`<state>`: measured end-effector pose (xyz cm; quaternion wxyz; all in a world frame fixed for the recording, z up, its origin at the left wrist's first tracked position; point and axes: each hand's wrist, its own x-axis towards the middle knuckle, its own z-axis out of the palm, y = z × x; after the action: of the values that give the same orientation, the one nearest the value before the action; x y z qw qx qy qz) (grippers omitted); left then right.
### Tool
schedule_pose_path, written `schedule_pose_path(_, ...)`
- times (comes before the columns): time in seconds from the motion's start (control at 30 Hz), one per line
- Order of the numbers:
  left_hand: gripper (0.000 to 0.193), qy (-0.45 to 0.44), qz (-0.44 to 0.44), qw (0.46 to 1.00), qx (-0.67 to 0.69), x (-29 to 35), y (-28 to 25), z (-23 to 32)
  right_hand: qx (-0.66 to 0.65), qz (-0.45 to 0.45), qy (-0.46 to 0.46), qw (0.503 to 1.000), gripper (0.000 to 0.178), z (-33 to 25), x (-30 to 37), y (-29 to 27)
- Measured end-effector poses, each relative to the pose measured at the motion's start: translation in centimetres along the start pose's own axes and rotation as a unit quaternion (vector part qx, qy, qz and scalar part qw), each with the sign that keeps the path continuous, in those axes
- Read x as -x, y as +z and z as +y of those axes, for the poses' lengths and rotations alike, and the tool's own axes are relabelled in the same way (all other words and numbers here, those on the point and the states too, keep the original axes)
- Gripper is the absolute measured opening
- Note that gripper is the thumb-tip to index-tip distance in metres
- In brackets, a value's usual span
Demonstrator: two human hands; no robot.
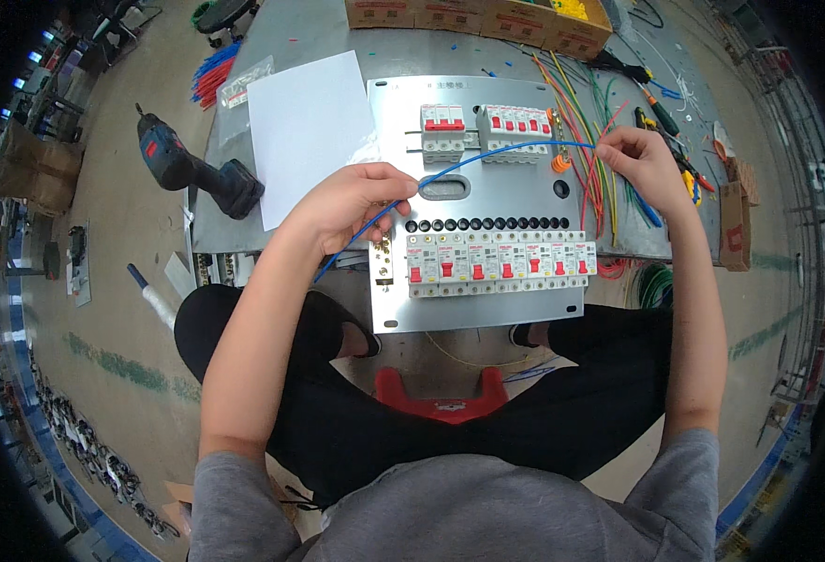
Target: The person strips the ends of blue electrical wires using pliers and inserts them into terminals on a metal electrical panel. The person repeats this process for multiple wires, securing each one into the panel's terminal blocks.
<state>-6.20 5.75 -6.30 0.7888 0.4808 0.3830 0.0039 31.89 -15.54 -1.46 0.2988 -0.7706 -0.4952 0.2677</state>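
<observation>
- L hand (352,201), at metal panel's (473,314) L edge: thumb & index pinch blue wire (525,144) btwn tips; wire's tail runs past palm, off panel's L side.
- R hand (647,164), just R of panel in view: thumb & index pinch wire's visible R end.
- Btwn hands, wire arcs across panel's upper half, passing upper R breakers (515,123).

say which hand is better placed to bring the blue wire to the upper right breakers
Probably the right hand: it pinches the blue wire where it seems to end, near the upper right breakers. The left hand grips partway along.
</observation>
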Motion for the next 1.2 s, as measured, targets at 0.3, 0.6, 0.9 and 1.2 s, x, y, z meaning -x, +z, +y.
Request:
schedule_pose_path(0.3,0.016,-0.005,-0.002,1.0,0.017,-0.1,0.1,-0.1,0.001,0.003,-0.008,1.0,0.024,0.2,-0.2,-0.1)
schedule_pose_path(0.6,0.019,0.015,0.04,0.998,-0.049,-0.1,1.2,-0.3,0.039,0.017,-0.004,0.999,0.022,-0.7,0.5,-0.1)
schedule_pose_path(0.9,0.022,0.033,0.128,0.976,-0.172,-0.1,2.8,-1.3,0.013,-0.091,0.057,0.994,0.016,2.8,-1.0,1.9)
schedule_pose_path(1.2,0.021,0.052,0.163,0.942,-0.287,0.3,3.0,-2.9,-0.011,-0.199,0.137,0.97,0.015,3.7,-1.6,3.5)
